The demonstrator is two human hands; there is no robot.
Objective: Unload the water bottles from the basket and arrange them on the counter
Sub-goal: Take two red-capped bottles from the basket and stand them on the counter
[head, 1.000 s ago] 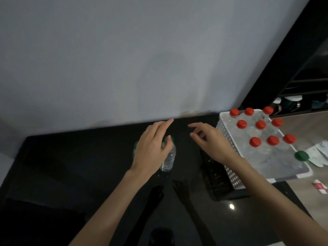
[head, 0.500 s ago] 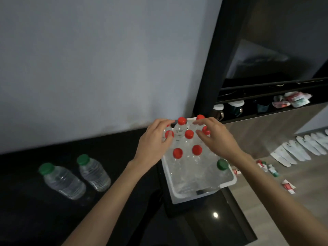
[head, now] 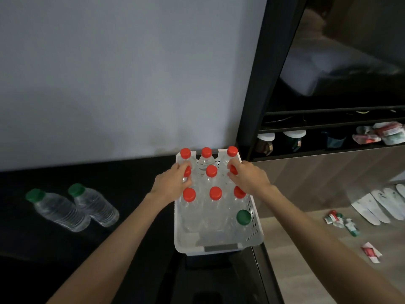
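Note:
A white perforated basket (head: 219, 246) stands at the right end of the black counter (head: 131, 176). Several clear bottles with red caps (head: 215, 192) fill it, plus one green-capped bottle (head: 243, 216) at its near right. My left hand (head: 172, 182) is wrapped around the neck of a red-capped bottle in the middle row's left spot. My right hand (head: 248, 178) grips the red-capped bottle in that row's right spot. Two green-capped bottles (head: 59, 210) (head: 94, 202) stand side by side on the counter at the left.
A grey wall rises behind the counter. A dark vertical post (head: 256, 84) borders the basket's right, with shelves holding cups and packets (head: 385, 134) beyond. Below right, a wooden floor carries white slippers (head: 372, 205) and small packets (head: 370, 252).
My view has swung right from the counter's left part to the basket. Both hands left the green-capped bottles and now close on red-capped bottles in the basket.

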